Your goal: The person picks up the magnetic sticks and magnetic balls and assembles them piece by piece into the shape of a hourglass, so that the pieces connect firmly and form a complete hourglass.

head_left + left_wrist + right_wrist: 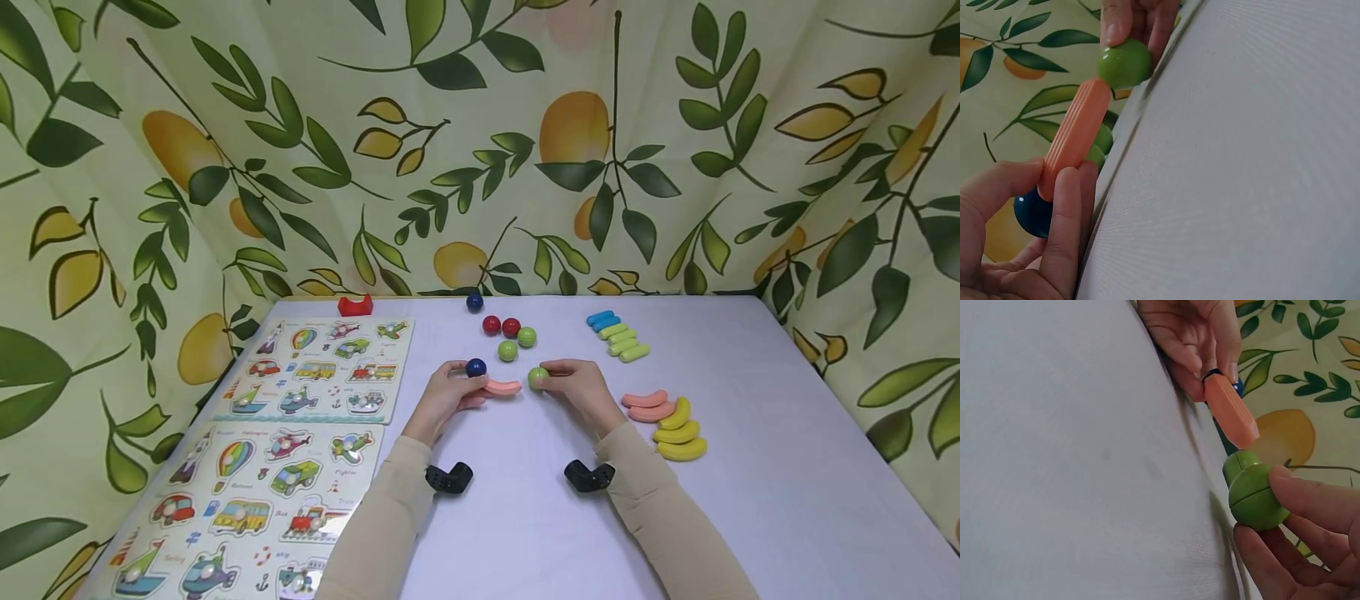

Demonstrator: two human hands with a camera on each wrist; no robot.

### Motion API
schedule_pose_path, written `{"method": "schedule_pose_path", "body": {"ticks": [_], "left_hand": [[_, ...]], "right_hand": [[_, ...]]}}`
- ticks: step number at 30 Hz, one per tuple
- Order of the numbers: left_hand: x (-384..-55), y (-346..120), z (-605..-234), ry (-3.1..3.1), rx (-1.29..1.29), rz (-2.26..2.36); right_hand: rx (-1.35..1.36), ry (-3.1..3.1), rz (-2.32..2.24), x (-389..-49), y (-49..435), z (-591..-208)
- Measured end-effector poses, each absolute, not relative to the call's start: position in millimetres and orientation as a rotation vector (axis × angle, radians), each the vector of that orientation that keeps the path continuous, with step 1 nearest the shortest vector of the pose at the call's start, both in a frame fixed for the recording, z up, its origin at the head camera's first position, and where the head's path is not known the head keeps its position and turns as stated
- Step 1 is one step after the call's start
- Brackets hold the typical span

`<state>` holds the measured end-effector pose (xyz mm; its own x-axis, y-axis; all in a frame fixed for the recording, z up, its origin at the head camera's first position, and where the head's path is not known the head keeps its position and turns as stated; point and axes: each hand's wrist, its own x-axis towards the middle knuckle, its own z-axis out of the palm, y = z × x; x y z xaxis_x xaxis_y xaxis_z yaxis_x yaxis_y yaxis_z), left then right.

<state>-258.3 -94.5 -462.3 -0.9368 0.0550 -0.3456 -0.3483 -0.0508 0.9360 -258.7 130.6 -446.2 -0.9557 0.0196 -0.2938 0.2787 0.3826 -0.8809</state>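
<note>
My left hand [447, 398] pinches a pink ridged stick [503, 387] between thumb and fingers near one end. A dark blue ball [1034, 214] sits against that end at the fingertips; whether it is fixed to the stick cannot be told. Facing it, my right hand [581, 387] holds a glossy green ball [1259, 497] between thumb and fingers. The stick's free end points at the green ball. The right wrist view leaves a small gap between them, while in the left wrist view they overlap. Both hands are over the middle of the white table [517, 517].
Beyond the hands lie two red balls [491, 325], two green balls [507, 351] and a blue ball [474, 303]. To the right are blue sticks [602, 320], green sticks [622, 340], pink curved sticks [651, 408] and yellow curved sticks [680, 434]. Picture puzzle boards [258, 546] and a red block [355, 306] occupy the left.
</note>
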Motion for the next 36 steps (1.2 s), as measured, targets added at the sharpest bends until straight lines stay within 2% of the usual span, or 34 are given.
{"method": "schedule_pose_path", "body": {"ticks": [13, 36], "left_hand": [[-256, -99, -461, 1.95, -0.281, 2.071], [-255, -96, -459, 1.943, -0.256, 2.054]], "right_hand": [[0.093, 2.401, -1.598, -241, 128, -446], [0.084, 2.366, -1.635, -239, 135, -447]]}}
